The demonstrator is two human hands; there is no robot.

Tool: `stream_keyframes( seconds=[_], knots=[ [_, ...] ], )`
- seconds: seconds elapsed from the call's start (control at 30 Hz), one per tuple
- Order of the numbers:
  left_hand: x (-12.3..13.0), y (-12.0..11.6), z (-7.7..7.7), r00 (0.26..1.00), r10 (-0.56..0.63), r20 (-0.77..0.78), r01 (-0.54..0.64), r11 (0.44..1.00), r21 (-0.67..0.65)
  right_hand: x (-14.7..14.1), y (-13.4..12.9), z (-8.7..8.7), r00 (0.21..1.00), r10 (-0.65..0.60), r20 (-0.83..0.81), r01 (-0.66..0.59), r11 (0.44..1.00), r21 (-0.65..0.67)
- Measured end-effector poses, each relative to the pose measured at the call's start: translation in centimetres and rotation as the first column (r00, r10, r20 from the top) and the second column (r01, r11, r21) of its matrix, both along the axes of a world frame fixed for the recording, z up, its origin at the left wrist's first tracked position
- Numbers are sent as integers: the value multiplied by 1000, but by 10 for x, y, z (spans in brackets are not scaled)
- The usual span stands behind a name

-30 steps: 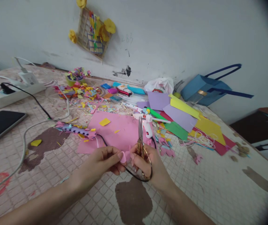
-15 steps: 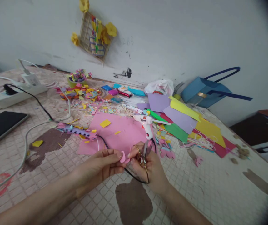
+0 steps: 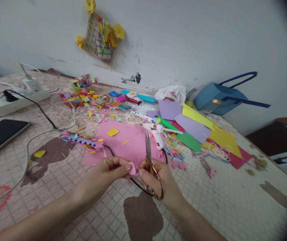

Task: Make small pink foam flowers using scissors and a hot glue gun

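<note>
Between thumb and fingers, my left hand (image 3: 114,170) pinches a small pink paper piece (image 3: 132,169). Close beside it, my right hand (image 3: 158,177) has its fingers wrapped round gold-handled scissors (image 3: 148,154), whose blades point up and away from me. The right fingertips are near the pink piece; whether they touch it is hard to tell. A pink sheet (image 3: 123,140) lies beyond both hands, with a yellow paper scrap (image 3: 112,132) on it. The white glue gun (image 3: 158,137) rests just past the scissors, its black cord running under the hands.
A decorated purple strip (image 3: 83,140) lies left of the hands. Further left are a phone (image 3: 3,135) and a white power strip (image 3: 18,102) with cables. Coloured sheets (image 3: 193,125), white string (image 3: 212,152) and a blue bag (image 3: 218,98) are at right. Paper scraps (image 3: 83,98) lie behind.
The scissors have swung in my right hand, so their blades now point up toward the glue gun. My left hand has shifted slightly with the pink piece, which is turned more toward the camera.
</note>
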State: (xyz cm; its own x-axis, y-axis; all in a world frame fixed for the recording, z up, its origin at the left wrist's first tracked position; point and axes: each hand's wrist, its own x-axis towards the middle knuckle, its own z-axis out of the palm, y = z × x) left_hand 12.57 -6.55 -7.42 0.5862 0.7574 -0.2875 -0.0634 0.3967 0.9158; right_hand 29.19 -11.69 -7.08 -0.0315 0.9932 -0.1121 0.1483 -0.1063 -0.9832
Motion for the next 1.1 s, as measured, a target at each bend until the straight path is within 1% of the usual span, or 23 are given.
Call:
stream_keyframes(
  seconds=[0.1, 0.17, 0.4, 0.5, 0.67, 0.77, 0.87, 0.97, 1.03, 1.1],
  knots=[
    [1, 0, -1, 999, 24, 26, -22, 998, -60, 0, 0, -1, 1000, -9, 17, 8, 1000, 9],
    [1, -1, -1, 999, 27, 22, -26, 997, -68, 0, 0, -1, 1000, -9, 25, 9, 1000, 22],
    [3, -3, 2, 998, 23, -57, -23, 1000, -9, -2, 1, -4, 1000, -3, 18, 3, 999, 35],
    [4, -2, 2, 996, 38, -76, -37, 999, 17, -3, 0, -5, 1000, -1, 10, 0, 999, 39],
    [4, -1, -1, 996, 27, -81, -21, 997, 78, -6, -2, -2, 1000, 6, -16, -6, 1000, 21],
    [4, -1, -1, 995, 30, -94, -22, 996, 86, -7, -1, 1, 1000, 2, -11, -2, 1000, 19],
    [5, -1, 2, 994, 47, -98, -41, 997, 64, -6, -1, 0, 1000, 2, -21, -1, 1000, 14],
    [6, -3, 5, 998, 61, -35, -62, 998, -8, -5, -1, -3, 999, 12, -38, -12, 1000, 4],
    [7, -3, 6, 999, 39, 10, -39, 998, -52, -4, -1, -3, 999, 18, -30, -18, 1000, 0],
    [7, -4, 6, 1000, -3, 7, 3, 999, -45, -4, -1, -3, 1000, 20, -19, -20, 1000, 4]
  ],
)
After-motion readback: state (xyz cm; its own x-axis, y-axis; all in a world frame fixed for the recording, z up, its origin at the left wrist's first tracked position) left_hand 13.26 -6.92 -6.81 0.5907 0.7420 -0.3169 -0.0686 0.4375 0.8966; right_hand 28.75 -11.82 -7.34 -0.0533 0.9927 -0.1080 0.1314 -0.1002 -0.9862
